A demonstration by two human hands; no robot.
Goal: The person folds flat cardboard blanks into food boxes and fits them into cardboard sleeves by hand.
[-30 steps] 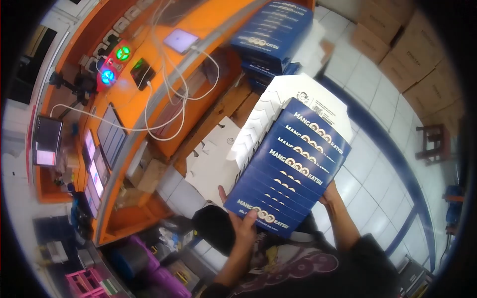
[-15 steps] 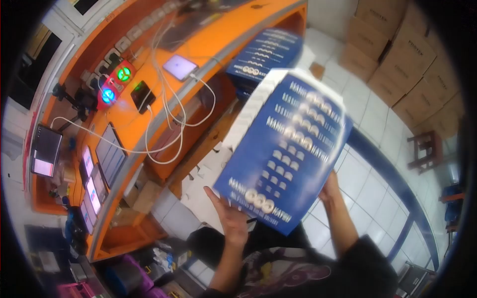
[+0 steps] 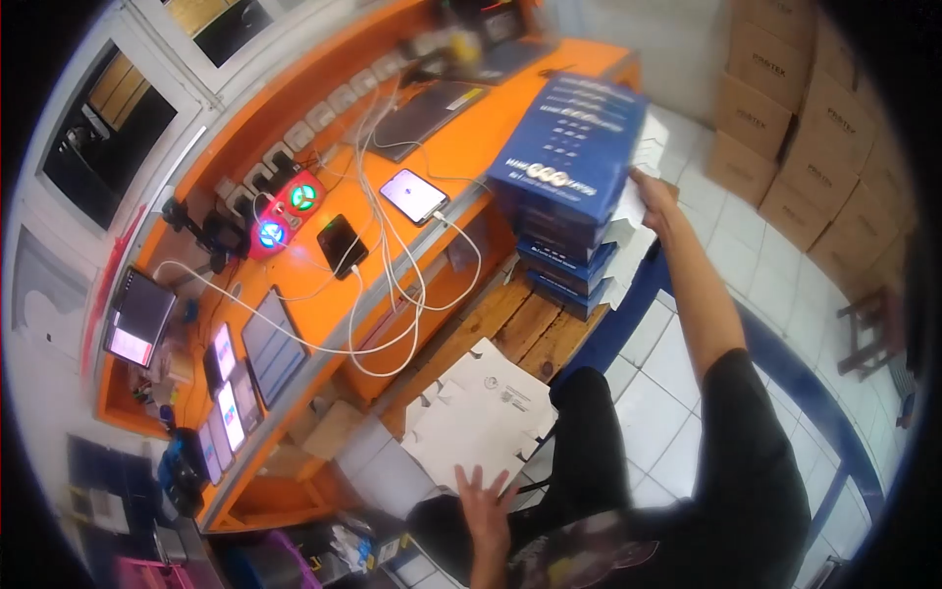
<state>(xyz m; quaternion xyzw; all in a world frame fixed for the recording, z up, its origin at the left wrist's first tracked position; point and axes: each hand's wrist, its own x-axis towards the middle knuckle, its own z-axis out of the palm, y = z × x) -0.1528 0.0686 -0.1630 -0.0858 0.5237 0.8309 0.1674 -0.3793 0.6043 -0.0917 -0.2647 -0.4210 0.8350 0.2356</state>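
My right hand (image 3: 655, 201) reaches out to the far end of the bench and grips the right edge of a flat blue printed carton (image 3: 564, 147). This carton lies on top of a stack of folded blue cartons (image 3: 569, 265) with white tabbed edges. My left hand (image 3: 486, 510) is near my lap, open with its fingers spread, holding nothing. Its fingertips are at the lower edge of a flat white cardboard sheet (image 3: 481, 407) with cut tabs and small dark print. Whether they touch the sheet I cannot tell.
A wooden bench (image 3: 515, 324) carries the cartons. Along the left runs an orange counter (image 3: 432, 265) with charging phones (image 3: 414, 196), loose white cables (image 3: 422, 314), a tablet (image 3: 273, 334) and a lit red power strip (image 3: 287, 216). Brown boxes (image 3: 775, 128) and a stool (image 3: 868, 329) stand right.
The blue carton has moved from between both hands up and away onto the stack. My left hand has let go and drawn back, and the white sheet is now uncovered.
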